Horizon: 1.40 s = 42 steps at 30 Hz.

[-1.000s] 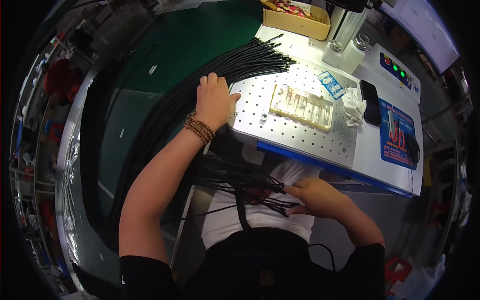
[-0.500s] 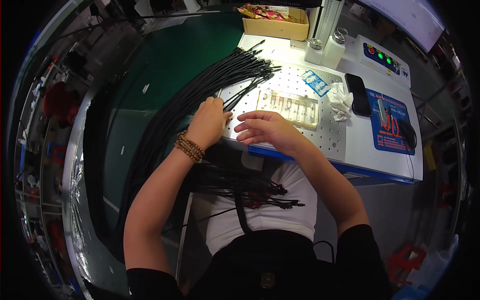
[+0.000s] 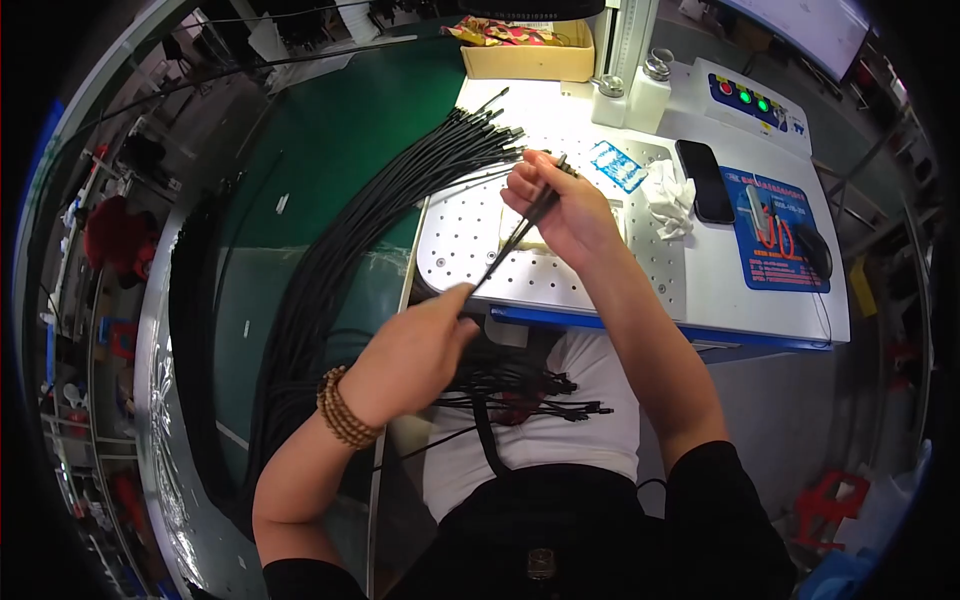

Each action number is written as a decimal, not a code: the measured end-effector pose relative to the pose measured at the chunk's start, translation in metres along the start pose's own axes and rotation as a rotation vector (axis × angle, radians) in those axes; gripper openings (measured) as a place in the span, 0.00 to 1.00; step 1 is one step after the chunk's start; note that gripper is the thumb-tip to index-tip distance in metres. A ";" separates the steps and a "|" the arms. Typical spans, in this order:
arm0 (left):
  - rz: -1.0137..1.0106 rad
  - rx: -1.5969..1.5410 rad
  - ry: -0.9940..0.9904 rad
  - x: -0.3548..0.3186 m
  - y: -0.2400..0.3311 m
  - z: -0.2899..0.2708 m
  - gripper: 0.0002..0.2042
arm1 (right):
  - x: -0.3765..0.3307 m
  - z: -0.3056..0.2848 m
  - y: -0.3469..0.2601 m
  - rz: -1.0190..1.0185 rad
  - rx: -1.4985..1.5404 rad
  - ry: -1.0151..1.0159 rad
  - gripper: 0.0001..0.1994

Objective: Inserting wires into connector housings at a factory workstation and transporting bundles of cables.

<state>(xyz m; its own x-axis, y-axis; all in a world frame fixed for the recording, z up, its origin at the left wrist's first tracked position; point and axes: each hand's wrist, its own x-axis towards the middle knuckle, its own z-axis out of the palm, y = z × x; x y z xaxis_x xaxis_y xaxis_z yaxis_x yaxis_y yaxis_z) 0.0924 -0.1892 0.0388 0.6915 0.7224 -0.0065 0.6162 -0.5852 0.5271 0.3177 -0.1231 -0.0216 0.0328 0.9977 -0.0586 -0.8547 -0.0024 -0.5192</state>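
Item: cable handling at a bench, listed near to far

1. Lap, nearest: a loose tangle of black cables (image 3: 525,385) with plug ends, lying across the white shirt below the bench edge.
2. Left hand (image 3: 410,355), beaded bracelet (image 3: 345,408) at the wrist: fingers closed, pinching the lower stretch of one black cable (image 3: 510,245) just in front of the blue bench edge.
3. Right hand (image 3: 560,205), raised over the perforated white plate (image 3: 460,235): fingers gripping the upper end of the same cable, its connector tip poking out above the knuckles. The cable runs taut and slanted between the two hands.
4. Partly hidden under the right hand: a pale fixture tray (image 3: 515,228).
5. Left of the plate: a thick bundle of black cables (image 3: 400,190), fanned over the green mat (image 3: 340,130), ends pointing at the plate.
6. Further right: crumpled tissue (image 3: 668,195), dark phone (image 3: 705,180), blue mat (image 3: 775,225).
7. Far edge: a yellow bin (image 3: 530,55), a panel with coloured buttons (image 3: 755,100).

Step in hand, as judged: a single cable singled out and held straight, its connector end being presented toward the fixture. The next move calls for aiming the tip accurately into a slot while the left hand keeps the slack controlled
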 end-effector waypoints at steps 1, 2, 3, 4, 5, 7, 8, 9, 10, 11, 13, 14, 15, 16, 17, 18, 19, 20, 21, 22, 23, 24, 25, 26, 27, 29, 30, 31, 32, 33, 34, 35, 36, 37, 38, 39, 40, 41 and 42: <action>-0.118 -0.090 -0.253 0.002 0.013 -0.014 0.16 | -0.010 -0.001 0.000 0.024 -0.051 -0.071 0.09; -0.124 -0.098 -0.251 0.009 0.011 -0.008 0.16 | -0.019 -0.002 0.000 0.047 -0.102 -0.141 0.09; -0.220 -0.577 -0.359 0.017 0.006 0.003 0.15 | -0.029 -0.003 0.001 0.116 -0.123 -0.208 0.10; -0.309 -1.059 -0.456 0.026 0.003 0.014 0.15 | -0.038 -0.002 0.003 0.137 -0.179 -0.247 0.11; -0.309 -1.068 -0.454 0.036 0.003 0.026 0.15 | -0.047 0.000 0.003 0.158 -0.235 -0.286 0.11; -0.227 -1.312 -0.240 0.057 0.006 0.048 0.12 | -0.057 -0.004 -0.010 0.182 -0.420 -0.268 0.16; -0.216 -1.284 -0.162 0.058 0.007 0.055 0.10 | -0.058 -0.006 -0.016 0.181 -0.423 -0.260 0.16; -0.215 -1.289 -0.171 0.059 0.007 0.058 0.10 | -0.056 -0.010 -0.022 0.111 -0.395 -0.208 0.18; -0.240 -1.247 -0.117 0.058 0.007 0.060 0.09 | -0.056 -0.014 -0.028 0.041 -0.365 -0.156 0.20; -0.264 -1.202 -0.058 0.058 0.006 0.061 0.09 | -0.060 -0.023 -0.039 0.019 -0.408 -0.093 0.23; -0.293 -1.169 0.041 0.062 0.003 0.067 0.06 | -0.066 -0.044 -0.052 -0.110 -0.570 0.016 0.20; -0.295 -1.169 0.037 0.065 0.004 0.069 0.06 | -0.068 -0.050 -0.054 -0.246 -0.730 0.129 0.18; -0.288 -1.174 0.055 0.066 0.004 0.070 0.06 | -0.071 -0.054 -0.052 -0.244 -0.728 0.132 0.18; -0.282 -1.177 0.074 0.068 0.004 0.072 0.06 | -0.075 -0.058 -0.048 -0.252 -0.896 0.102 0.16; -0.276 -1.181 0.092 0.069 0.004 0.073 0.06 | -0.080 -0.062 -0.045 -0.258 -1.063 0.070 0.14; -0.279 -1.179 0.090 0.071 0.005 0.074 0.06 | -0.084 -0.064 -0.042 -0.263 -1.230 0.036 0.12; -0.313 -1.190 0.125 0.072 0.004 0.076 0.06 | -0.088 -0.053 -0.038 -0.437 -1.346 -0.041 0.12; -0.347 -1.201 0.159 0.073 0.003 0.078 0.06 | -0.089 -0.051 -0.035 -0.434 -1.341 -0.038 0.12; -0.379 -1.212 0.197 0.074 0.003 0.079 0.06 | -0.090 -0.049 -0.034 -0.499 -1.453 -0.077 0.13; -0.382 -1.210 0.196 0.077 0.003 0.081 0.06 | -0.091 -0.047 -0.033 -0.564 -1.566 -0.118 0.14; -0.397 -1.243 0.204 0.081 0.005 0.084 0.06 | -0.090 -0.046 -0.032 -0.630 -1.678 -0.159 0.15; -0.412 -1.276 0.213 0.084 0.006 0.087 0.05 | -0.088 -0.046 -0.030 -0.630 -1.675 -0.160 0.15; -0.426 -1.309 0.222 0.087 0.008 0.090 0.05 | -0.085 -0.045 -0.027 -0.692 -1.755 -0.180 0.16; -0.428 -1.307 0.223 0.090 0.010 0.093 0.05 | -0.082 -0.045 -0.025 -0.755 -1.835 -0.200 0.17; -0.445 -1.346 0.228 0.093 0.013 0.096 0.05 | -0.080 -0.045 -0.024 -0.819 -1.914 -0.221 0.18; -0.482 -1.426 0.237 0.097 0.018 0.100 0.05 | -0.078 -0.049 -0.022 -0.829 -1.938 -0.205 0.19; -0.484 -1.427 0.237 0.099 0.019 0.099 0.05 | -0.077 -0.051 -0.022 -0.840 -1.964 -0.188 0.21; -0.487 -1.427 0.236 0.101 0.019 0.099 0.05 | -0.077 -0.052 -0.021 -0.850 -1.990 -0.170 0.22; -0.490 -1.427 0.234 0.103 0.021 0.097 0.05 | -0.076 -0.052 -0.021 -0.847 -1.990 -0.171 0.22; -0.493 -1.428 0.233 0.105 0.021 0.097 0.05 | -0.075 -0.053 -0.021 -0.836 -2.009 -0.165 0.22; -0.494 -1.428 0.231 0.106 0.020 0.097 0.05 | -0.074 -0.053 -0.020 -0.826 -2.028 -0.156 0.22; -0.512 -1.431 0.235 0.106 0.019 0.097 0.06 | -0.072 -0.053 -0.020 -0.815 -2.047 -0.147 0.22; -0.529 -1.435 0.239 0.107 0.017 0.097 0.06 | -0.071 -0.052 -0.019 -0.813 -2.046 -0.146 0.22; -0.548 -1.439 0.242 0.108 0.016 0.097 0.06 | -0.070 -0.051 -0.019 -0.800 -2.051 -0.137 0.22; -0.550 -1.439 0.241 0.109 0.016 0.097 0.06 | -0.069 -0.050 -0.018 -0.787 -2.056 -0.129 0.22; -0.549 -1.454 0.240 0.109 0.017 0.098 0.06 | -0.068 -0.048 -0.017 -0.774 -2.062 -0.124 0.21; -0.547 -1.469 0.240 0.110 0.017 0.099 0.07 | -0.068 -0.046 -0.017 -0.770 -2.063 -0.126 0.21; -0.546 -1.484 0.240 0.111 0.017 0.099 0.07 | -0.068 -0.044 -0.018 -0.768 -2.085 -0.127 0.21; -0.549 -1.486 0.240 0.111 0.015 0.099 0.07 | -0.069 -0.041 -0.019 -0.765 -2.108 -0.127 0.21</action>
<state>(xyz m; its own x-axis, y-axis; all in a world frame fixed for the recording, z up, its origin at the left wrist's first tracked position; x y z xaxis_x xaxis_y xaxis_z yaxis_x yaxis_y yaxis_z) 0.2154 -0.1542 -0.0382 0.3595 0.8370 -0.4126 -0.2373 0.5097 0.8270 0.3527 -0.1942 -0.0427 -0.1122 0.8426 0.5266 0.9047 0.3059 -0.2967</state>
